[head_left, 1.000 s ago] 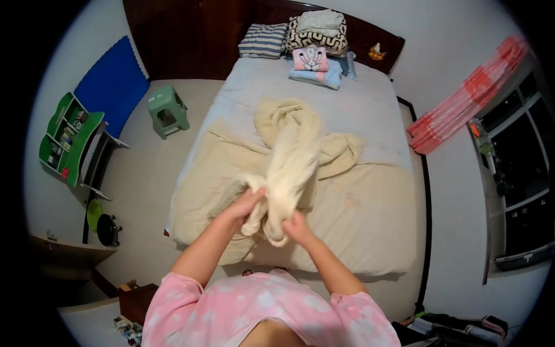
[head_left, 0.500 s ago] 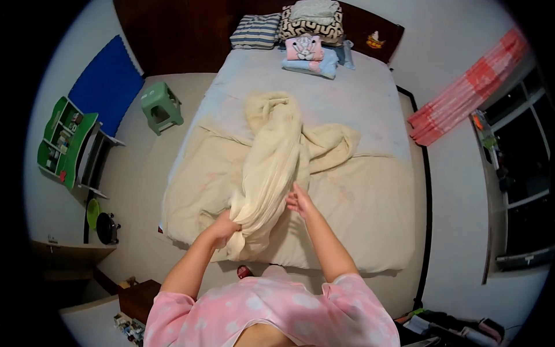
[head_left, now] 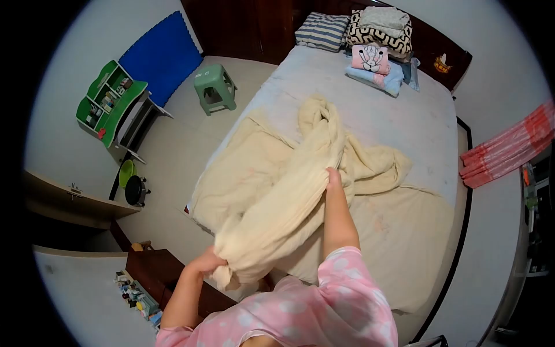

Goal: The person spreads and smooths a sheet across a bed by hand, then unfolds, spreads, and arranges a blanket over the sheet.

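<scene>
A cream blanket [head_left: 289, 202] lies gathered lengthwise over the bed, with its near end lifted past the foot edge. My left hand [head_left: 209, 261] is closed on the bunched near corner. Further up, my right hand [head_left: 333, 178] grips the blanket's right edge; its fingertips are hidden in the cloth. A loose fold [head_left: 378, 168] spreads to the right of that hand. Under the blanket, a flat cream cover [head_left: 399, 243] spans the lower half of the bed, and a pale blue sheet [head_left: 399, 127] shows above it.
Pillows [head_left: 321, 32] and folded bedding [head_left: 376, 75] sit at the headboard. Left of the bed stand a green stool [head_left: 214, 87] and a green desk [head_left: 118, 107]. Close to my left arm is a dark brown cabinet [head_left: 153, 269]. A red curtain [head_left: 509, 147] hangs at right.
My left hand has pulled the blanket's near end left and toward me. My right hand, open beside the blanket before, has taken hold of its edge. The view has turned.
</scene>
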Tool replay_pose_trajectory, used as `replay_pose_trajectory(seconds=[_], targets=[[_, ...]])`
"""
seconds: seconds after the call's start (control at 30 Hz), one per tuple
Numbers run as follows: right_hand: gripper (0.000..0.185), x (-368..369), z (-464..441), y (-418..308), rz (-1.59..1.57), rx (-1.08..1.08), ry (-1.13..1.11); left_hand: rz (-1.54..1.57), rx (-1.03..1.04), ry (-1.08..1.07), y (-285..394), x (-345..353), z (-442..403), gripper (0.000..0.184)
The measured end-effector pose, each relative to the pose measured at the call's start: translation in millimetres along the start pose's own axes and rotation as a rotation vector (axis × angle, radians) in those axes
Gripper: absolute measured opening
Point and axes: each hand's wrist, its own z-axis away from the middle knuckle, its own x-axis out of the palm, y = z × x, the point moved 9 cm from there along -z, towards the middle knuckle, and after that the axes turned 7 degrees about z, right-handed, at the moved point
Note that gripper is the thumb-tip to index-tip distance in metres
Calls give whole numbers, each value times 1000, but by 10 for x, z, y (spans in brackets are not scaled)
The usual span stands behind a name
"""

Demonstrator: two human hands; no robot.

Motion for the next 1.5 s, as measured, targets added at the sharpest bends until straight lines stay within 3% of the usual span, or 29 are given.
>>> replay_pose_trajectory(seconds=[0.07, 0.2, 0.4, 0.5, 0.6, 0.7, 0.83, 1.03, 1.1, 1.3, 1.4, 1.5], targets=[[39, 14, 112, -337, -138, -97, -47, 141, 3, 177, -54, -236, -128, 58], [33, -351, 677, -1246, -246, -336, -125, 374, 64, 248, -20, -289, -515, 58], [40, -980, 3343, -2316, -273, -734, -45, 472, 323, 100, 614, 391, -699, 51], [44, -1549, 4796, -2270, -317, -982, 0, 357, 345, -45, 775, 822, -567, 49], [44, -2074, 5961, -1706, -389, -1098, 163, 276, 441, -238, 714, 1216, -430, 44], [44, -2679, 6606, -1002, -406, -1179, 416, 245, 406, -318, 449, 1507, -271, 42], [42, -3562, 6557, 58, -465, -1010, 618, 193, 383, -316, -105, 1626, -355, 48], [45, -3834, 5936, 1061, -361, -665, 767, 158, 348, -266, -500, 1522, -457, 56], [46, -3822, 5732, 1107, -288, -626, 745, 140, 353, -218, -503, 1483, -450, 56], [51, -3631, 5608, 464, -130, -768, 653, 253, 383, -277, -354, 1664, -676, 53], [53, -3991, 5440, 407, 124, -577, 900, 214, 349, -224, -253, 1840, -682, 51], [59, -4535, 5181, 453, 426, -225, 1301, 154, 298, -182, -301, 2056, -896, 52]])
